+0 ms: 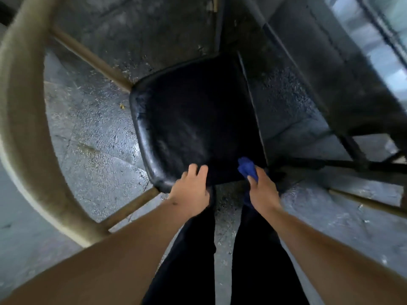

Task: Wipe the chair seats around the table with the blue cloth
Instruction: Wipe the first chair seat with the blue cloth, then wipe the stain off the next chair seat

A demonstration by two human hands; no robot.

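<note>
A black padded chair seat (193, 119) fills the middle of the view, seen from above. My left hand (190, 190) rests on the seat's near edge, fingers curled over the rim. My right hand (262, 190) is closed on a bunched blue cloth (247, 167), which touches the seat's near right corner. The cloth sticks out past my fingers toward the seat. Part of the cloth hangs hidden under my palm.
A curved tan chair back (24, 133) arcs along the left, with tan rungs (92, 58) running to the seat. Dark metal table legs and bars (343, 164) cross the right side. The floor is speckled grey concrete (88, 137). My dark trouser legs stand below.
</note>
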